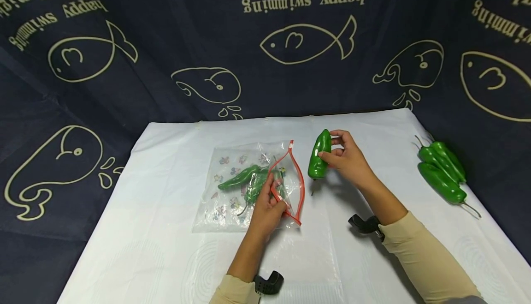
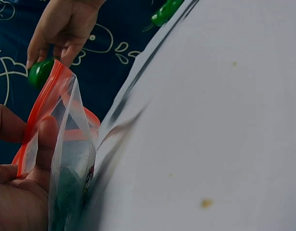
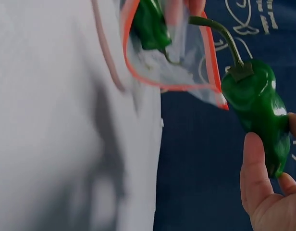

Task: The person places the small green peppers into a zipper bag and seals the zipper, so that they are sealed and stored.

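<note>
My right hand (image 1: 350, 161) holds a glossy green pepper (image 1: 319, 154) between thumb and fingers, above the table and just right of the bag's mouth. In the head view its stem points down toward me; the right wrist view shows that curved stem (image 3: 225, 38) close to the bag's red edge. A clear zip bag (image 1: 207, 211) with a red zip strip (image 1: 301, 179) lies with its mouth gaping to the right. My left hand (image 1: 267, 211) pinches the near side of that mouth, some fingers inside the opening. Green peppers (image 1: 240, 178) show through the printed plastic.
More green peppers (image 1: 441, 170) lie together at the table's right edge. A white cloth covers the table (image 1: 153, 211), and a dark fabric backdrop (image 1: 232, 22) with fish and whale drawings hangs behind and beside it. Each wrist wears a black camera mount (image 1: 269, 283).
</note>
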Available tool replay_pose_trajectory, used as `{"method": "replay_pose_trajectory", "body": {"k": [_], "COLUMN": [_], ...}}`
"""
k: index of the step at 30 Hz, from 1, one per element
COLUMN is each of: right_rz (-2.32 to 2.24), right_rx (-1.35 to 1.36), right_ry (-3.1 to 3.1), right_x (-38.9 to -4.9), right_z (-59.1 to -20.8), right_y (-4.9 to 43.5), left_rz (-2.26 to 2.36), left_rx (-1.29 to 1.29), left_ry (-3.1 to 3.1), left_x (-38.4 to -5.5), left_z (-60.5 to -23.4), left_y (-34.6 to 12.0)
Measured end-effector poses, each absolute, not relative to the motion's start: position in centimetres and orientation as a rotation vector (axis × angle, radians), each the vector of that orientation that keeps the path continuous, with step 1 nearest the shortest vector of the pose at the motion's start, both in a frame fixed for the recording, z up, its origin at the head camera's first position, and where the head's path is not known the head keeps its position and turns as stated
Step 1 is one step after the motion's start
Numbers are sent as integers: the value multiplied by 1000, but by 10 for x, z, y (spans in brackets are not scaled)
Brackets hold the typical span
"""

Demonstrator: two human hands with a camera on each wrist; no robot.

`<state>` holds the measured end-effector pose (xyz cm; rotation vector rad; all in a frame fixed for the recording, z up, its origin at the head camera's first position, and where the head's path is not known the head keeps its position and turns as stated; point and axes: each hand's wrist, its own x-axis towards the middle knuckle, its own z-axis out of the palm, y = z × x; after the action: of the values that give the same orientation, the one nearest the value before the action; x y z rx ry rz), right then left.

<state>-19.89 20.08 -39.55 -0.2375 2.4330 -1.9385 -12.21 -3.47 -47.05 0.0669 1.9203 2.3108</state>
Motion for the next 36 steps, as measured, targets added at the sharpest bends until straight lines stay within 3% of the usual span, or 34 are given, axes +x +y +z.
{"method": "replay_pose_trajectory", "body": {"k": [18, 36], "right_rz": [-1859, -1654], "right_rx": [-317, -401], "right_ry": [2472, 2536], "right_x": [-196, -182], "right_z": [-419, -436], "right_y": [154, 139], "left_rz": [2293, 2267], "left_rx": [121, 149], "left_ry": [1959, 1959], "left_x": [-122, -121], "left_z": [-471, -471], "left_y": [-34, -37]}}
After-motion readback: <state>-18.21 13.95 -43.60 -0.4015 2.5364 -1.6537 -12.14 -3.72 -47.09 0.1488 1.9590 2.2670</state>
